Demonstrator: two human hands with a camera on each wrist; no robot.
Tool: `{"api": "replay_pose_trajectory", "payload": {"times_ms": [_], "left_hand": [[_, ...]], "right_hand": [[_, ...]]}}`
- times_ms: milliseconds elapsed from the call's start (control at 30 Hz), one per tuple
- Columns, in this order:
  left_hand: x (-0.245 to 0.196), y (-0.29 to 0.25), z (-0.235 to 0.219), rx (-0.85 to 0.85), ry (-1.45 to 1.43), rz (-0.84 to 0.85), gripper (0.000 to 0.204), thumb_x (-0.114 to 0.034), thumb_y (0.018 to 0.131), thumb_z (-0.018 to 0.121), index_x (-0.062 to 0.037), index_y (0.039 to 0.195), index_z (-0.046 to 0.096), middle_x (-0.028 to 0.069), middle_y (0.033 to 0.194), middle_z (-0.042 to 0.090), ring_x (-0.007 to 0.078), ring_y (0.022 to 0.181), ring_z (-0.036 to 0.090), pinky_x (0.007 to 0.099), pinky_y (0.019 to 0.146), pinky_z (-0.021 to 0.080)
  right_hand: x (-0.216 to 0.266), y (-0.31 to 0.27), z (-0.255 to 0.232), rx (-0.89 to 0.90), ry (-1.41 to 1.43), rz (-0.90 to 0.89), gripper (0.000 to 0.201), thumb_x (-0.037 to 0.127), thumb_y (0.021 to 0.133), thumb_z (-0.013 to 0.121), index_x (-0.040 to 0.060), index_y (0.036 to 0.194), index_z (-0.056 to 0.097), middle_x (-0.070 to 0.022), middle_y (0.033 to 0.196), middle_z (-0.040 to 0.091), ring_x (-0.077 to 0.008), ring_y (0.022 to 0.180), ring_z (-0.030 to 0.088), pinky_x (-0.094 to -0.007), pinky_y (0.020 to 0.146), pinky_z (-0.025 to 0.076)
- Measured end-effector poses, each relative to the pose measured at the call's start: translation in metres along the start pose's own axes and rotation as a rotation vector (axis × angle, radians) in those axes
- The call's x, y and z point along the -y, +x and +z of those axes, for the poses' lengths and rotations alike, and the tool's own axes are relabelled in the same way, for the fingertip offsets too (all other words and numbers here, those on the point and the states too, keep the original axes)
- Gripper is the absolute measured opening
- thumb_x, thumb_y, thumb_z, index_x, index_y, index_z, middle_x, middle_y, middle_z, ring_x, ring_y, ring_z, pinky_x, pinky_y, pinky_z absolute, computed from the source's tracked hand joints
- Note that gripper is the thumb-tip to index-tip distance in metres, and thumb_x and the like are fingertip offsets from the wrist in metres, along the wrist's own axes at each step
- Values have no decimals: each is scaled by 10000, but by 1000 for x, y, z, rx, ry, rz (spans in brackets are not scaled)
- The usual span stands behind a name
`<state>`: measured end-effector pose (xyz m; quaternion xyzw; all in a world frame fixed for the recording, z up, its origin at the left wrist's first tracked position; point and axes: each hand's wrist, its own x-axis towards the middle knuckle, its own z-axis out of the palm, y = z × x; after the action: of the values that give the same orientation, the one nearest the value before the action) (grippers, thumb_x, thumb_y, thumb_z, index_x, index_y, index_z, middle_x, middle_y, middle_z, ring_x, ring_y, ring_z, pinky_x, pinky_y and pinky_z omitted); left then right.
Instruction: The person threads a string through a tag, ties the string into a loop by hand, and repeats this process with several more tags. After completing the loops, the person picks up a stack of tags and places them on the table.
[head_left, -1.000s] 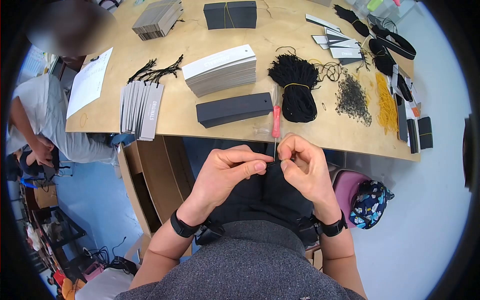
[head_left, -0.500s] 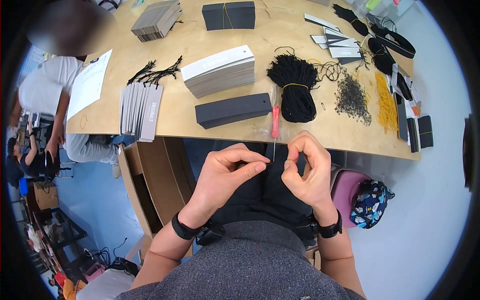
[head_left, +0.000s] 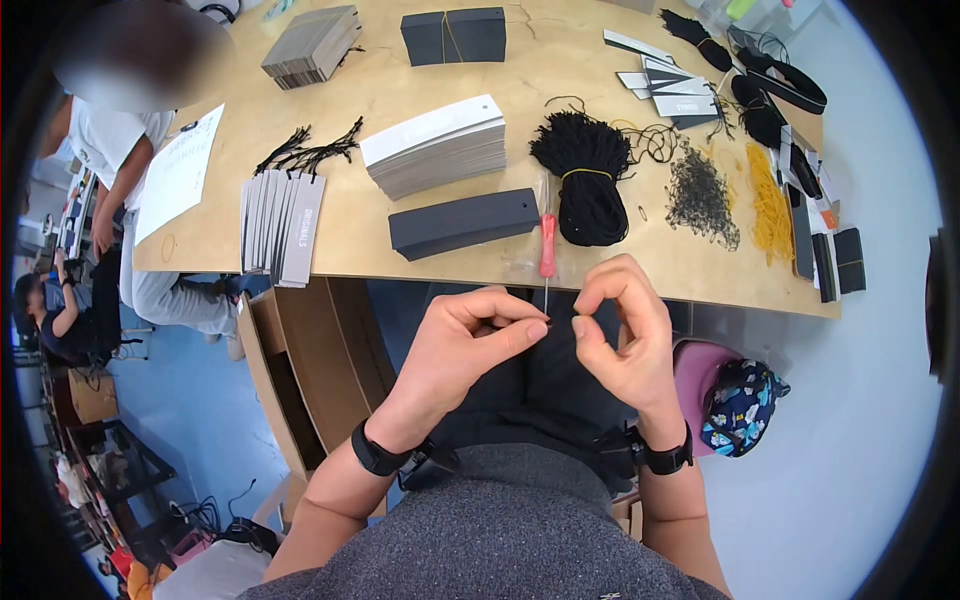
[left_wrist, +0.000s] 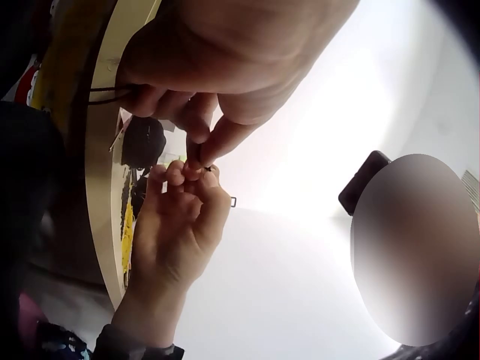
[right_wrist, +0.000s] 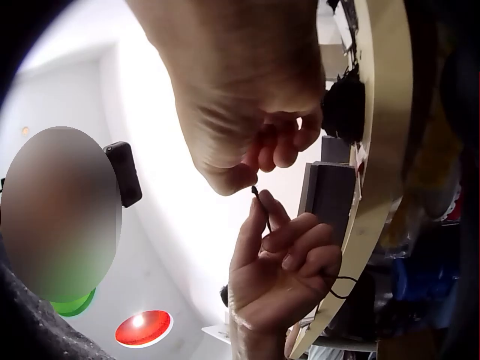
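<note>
My left hand (head_left: 465, 345) pinches a thin black cord between thumb and forefinger; its knotted end (right_wrist: 257, 193) sticks up past the fingertips in the right wrist view. A loop of cord (right_wrist: 345, 286) hangs out behind the curled fingers. Just to the right is my right hand (head_left: 635, 335), thumb and forefinger bent close together; whether something thin is between them cannot be told. A red-handled tool (head_left: 548, 245) lies at the table edge, its thin shaft pointing down beside the left fingertips.
On the table (head_left: 350, 245) stand a stack of white tags (head_left: 435, 150) and a black stack (head_left: 460, 225), beside a bundle of black cords (head_left: 592, 200), small dark pins (head_left: 700, 200) and yellow bands (head_left: 768, 210). An open carton (head_left: 320, 360) stands below left. A person sits at the left.
The hands were together at the fingertips; my right hand has moved a little right, leaving a gap. The left pinch persists. The person at the left has shifted.
</note>
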<state>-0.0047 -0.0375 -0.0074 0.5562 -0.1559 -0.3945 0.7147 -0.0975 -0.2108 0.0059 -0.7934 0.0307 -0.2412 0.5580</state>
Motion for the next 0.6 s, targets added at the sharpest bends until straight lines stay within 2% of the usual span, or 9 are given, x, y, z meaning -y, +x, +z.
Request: {"api": "replay_pose_trajectory", "payload": {"times_ms": [33, 100, 267, 500, 600], "left_hand": [[-1, -1, 0, 0, 2, 0, 111, -62, 874, 742, 11, 958, 746, -15, 819, 639, 23, 723, 508, 187, 662, 405], [-3, -1, 2, -103, 21, 52, 96, -32, 854, 753, 13, 939, 748, -37, 783, 596, 14, 698, 481, 188, 622, 376], [0, -1, 0, -140, 119, 104, 88, -24, 843, 758, 1, 928, 754, -47, 754, 562, 6, 671, 463, 182, 582, 346], [-4, -5, 1, -232, 397, 226, 109, -36, 807, 777, -42, 916, 771, -46, 731, 547, 0, 609, 418, 177, 542, 308], [-4, -6, 1, -237, 382, 225, 107, -38, 802, 780, -48, 909, 774, -51, 726, 542, 0, 608, 412, 178, 537, 300]], "right_hand": [[0, -1, -2, -1, 1, 0, 170, -81, 733, 654, -4, 868, 585, -74, 867, 560, -153, 748, 556, -260, 705, 466], [0, -4, -7, 18, -1, 27, 158, -71, 758, 675, -9, 892, 621, -74, 877, 575, -154, 756, 576, -256, 707, 472], [5, 1, 3, 47, -32, 29, 110, -7, 803, 732, -1, 892, 667, -59, 838, 594, -142, 729, 573, -262, 681, 477], [5, 6, 9, 86, -59, 38, 116, 0, 808, 730, 4, 910, 677, -63, 850, 601, -147, 730, 585, -263, 679, 483], [6, 7, 12, 81, -29, 66, 112, 0, 816, 721, -1, 919, 677, -67, 870, 608, -147, 743, 604, -265, 684, 495]]}}
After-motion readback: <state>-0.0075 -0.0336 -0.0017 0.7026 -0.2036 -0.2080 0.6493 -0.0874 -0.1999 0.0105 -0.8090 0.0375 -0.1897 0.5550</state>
